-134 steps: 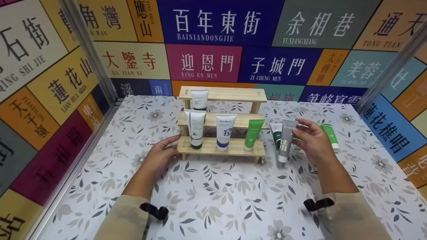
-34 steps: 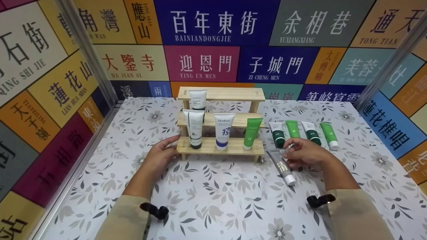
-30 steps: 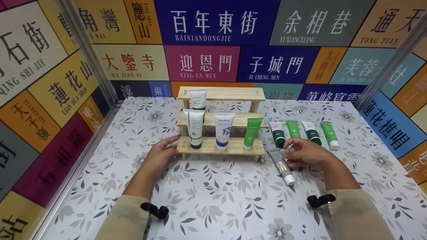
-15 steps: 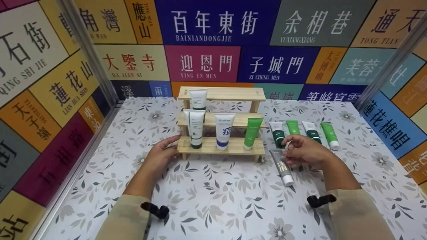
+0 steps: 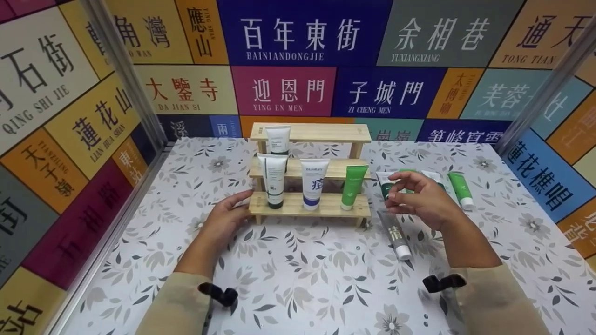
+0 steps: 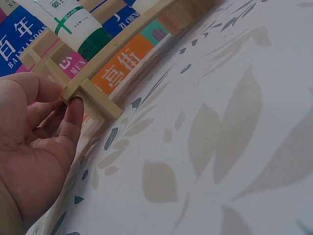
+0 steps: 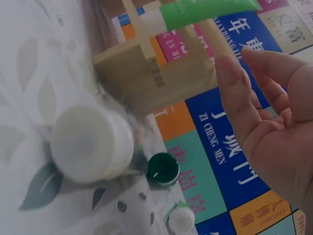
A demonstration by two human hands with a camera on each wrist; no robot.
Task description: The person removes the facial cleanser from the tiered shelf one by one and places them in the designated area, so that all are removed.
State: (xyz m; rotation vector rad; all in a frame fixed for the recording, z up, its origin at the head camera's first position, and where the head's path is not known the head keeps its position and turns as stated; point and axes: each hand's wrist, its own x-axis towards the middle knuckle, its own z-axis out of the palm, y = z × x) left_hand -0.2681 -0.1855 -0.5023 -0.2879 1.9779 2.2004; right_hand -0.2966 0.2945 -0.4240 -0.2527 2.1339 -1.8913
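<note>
A three-step wooden display stand holds upright squeeze tubes. On its bottom step are a white tube with a dark green cap, a white-and-blue tube and a green tube; another white tube stands behind. My left hand pinches the stand's left end between thumb and fingers, clearest in the left wrist view. Right of the stand, a grey tube lies flat with its white cap towards me. Above its far end hovers my right hand, fingers bent loosely, holding nothing.
Behind the grey tube lies a row of tubes, partly hidden by my right hand, including a white-and-dark-green one and a bright green one. A floral cloth covers the table. Colourful sign-printed panels enclose the back and sides.
The right hand held the grey tube tilted up earlier, laid it down before the row and shifted it slightly. It has now let go and risen away. The left hand stays at the stand.
</note>
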